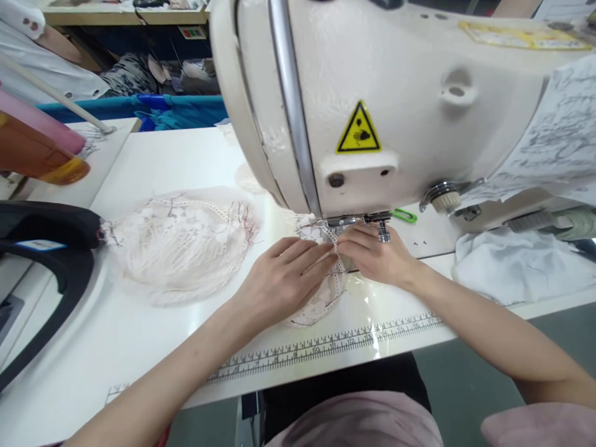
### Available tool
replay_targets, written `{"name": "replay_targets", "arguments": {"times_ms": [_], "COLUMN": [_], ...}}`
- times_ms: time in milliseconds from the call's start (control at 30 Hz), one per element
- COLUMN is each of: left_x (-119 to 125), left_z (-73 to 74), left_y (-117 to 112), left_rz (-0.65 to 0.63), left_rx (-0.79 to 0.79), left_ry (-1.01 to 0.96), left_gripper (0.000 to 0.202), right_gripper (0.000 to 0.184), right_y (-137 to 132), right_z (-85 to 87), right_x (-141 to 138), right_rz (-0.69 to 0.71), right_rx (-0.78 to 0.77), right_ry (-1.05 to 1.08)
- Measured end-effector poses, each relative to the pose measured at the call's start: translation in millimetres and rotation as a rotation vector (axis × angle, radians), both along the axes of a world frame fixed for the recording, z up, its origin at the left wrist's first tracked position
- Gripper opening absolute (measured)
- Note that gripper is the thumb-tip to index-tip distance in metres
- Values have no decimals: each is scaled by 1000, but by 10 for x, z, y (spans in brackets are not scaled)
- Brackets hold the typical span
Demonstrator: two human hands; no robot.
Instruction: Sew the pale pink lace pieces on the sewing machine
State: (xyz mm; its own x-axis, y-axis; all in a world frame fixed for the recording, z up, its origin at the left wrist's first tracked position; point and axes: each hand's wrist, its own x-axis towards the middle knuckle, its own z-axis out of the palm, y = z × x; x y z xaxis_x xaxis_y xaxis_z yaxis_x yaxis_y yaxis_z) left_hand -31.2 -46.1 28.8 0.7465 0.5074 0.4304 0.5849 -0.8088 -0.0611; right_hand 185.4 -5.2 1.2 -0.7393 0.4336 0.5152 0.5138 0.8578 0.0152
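Head view: left hand, right hand flat on lace piece; sewing machine overhead; lace pile left.

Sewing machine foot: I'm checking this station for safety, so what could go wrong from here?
The left hand and right hand lie right by the presser foot, so they might be pricked, as the warning sticker cautions. The lace piece, curved and loose under the hands, might pucker or feed askew.
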Motion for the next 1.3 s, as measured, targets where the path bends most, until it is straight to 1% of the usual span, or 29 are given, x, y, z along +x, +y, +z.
{"name": "replay_targets", "arguments": {"times_ms": [67,100,133,167,233,267,333,367,433,500,533,600,667,733,767,833,933,1000,1100,1200,1300], "left_x": [-12,-28,-48,-70,-109,-124,-144,-150,-160,-171,-176,-186,-190,-187,-181,-161,-121,-100,-89,-86,-58], "left_z": [99,126,138,134,96,72,40,43,95,201,262,369,422,416,398,355,314,306,307,309,285], "left_y": [-157,-243,-331,-416,-560,-612,-666,-667,-622,-531,-478,-375,-299,-258,-249,-244,-248,-247,-240,-226,-193], "left_rz": [-132,-185,-212,-209,-153,-120,-48,7,186,390,462,515,456,389,373,367,360,340,267,181,101], "left_rx": [77,97,106,104,106,111,90,42,-136,-358,-464,-660,-755,-732,-699,-630,-538,-468,-353,-285,-276], "left_ry": [54,106,169,233,314,317,257,197,35,-126,-174,-159,-75,2,18,-9,-78,-69,-34,-32,3], "left_gripper": [12,8,8,11,17,20,23,24,21,20,24,29,35,39,36,29,31,36,41,39,36], "right_gripper": [37,37,37,37,34,33,29,26,21,20,20,19,23,27,28,28,29,31,11,18,22], "right_y": [15,20,23,26,30,31,24,17,-3,-21,-25,-21,-6,9,12,9,-13,-23,-18,-1,6], "right_z": [-20,-36,-55,-72,-99,-103,-92,-77,-38,-7,-1,-12,-41,-66,-72,-70,-50,-45,-58,-78,-89], "right_x": [5,5,5,6,13,19,36,45,55,51,45,28,16,14,16,21,20,11,-3,-12,-22], "right_rz": [126,155,165,168,164,166,170,174,190,183,170,137,126,135,141,156,154,136,153,196,216], "right_rx": [-14,-30,-54,-81,-136,-162,-218,-249,-305,-339,-347,-342,-330,-329,-334,-342,-331,-300,-210,-136,-107], "right_ry": [18,17,15,15,22,32,51,58,62,56,51,48,53,59,61,72,98,112,123,136,164]}}
